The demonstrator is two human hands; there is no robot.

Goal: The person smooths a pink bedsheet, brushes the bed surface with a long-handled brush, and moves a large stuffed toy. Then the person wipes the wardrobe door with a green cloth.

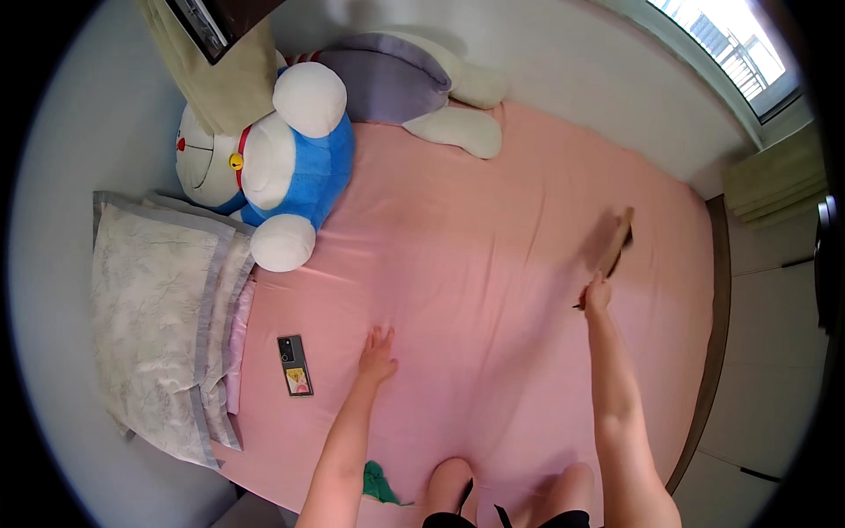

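Observation:
My right hand (596,296) is closed around the handle of a long narrow brush (619,244), which looks wooden with dark bristles. The brush is tilted over the right part of a pink bed sheet (449,277) and throws a shadow; whether it touches the sheet I cannot tell. My left hand (378,356) is at the middle left of the sheet, fingers spread, holding nothing. Left of it a dark smartphone (295,366) lies with its camera side up. A green cloth (379,483) lies by my left forearm, partly hidden. My knees rest on the bed.
Pillows (158,317) are stacked at the left end. A blue and white plush cat (323,165) and a grey plush toy (389,79) lie along the far side by the wall. A brown bed edge (718,310) and white cabinets (759,323) border the right. A window (733,46) is at upper right.

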